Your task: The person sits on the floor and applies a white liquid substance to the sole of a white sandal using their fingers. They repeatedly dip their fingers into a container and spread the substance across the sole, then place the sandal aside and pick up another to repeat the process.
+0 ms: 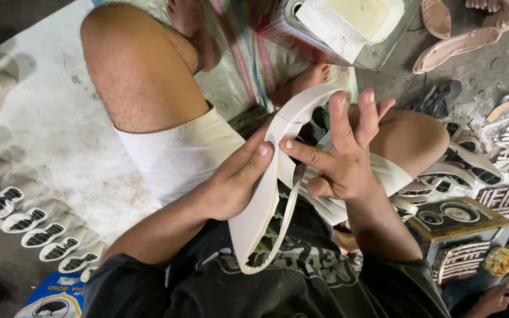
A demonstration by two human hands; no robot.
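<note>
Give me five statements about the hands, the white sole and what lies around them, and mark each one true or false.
1. Both hands grip one white shoe sole. True: the left hand and the right hand both close on it.
2. The sole lies flat on the floor. False: it is held up over the person's lap.
3. A row of soles with dark tread lies on the floor on the person's left. True.
4. The right hand holds a hammer. False: its fingers rest on the sole's upper curved edge.
5. The open container beyond the knees is full of nails. False: it holds a pale, creamy substance.
</note>
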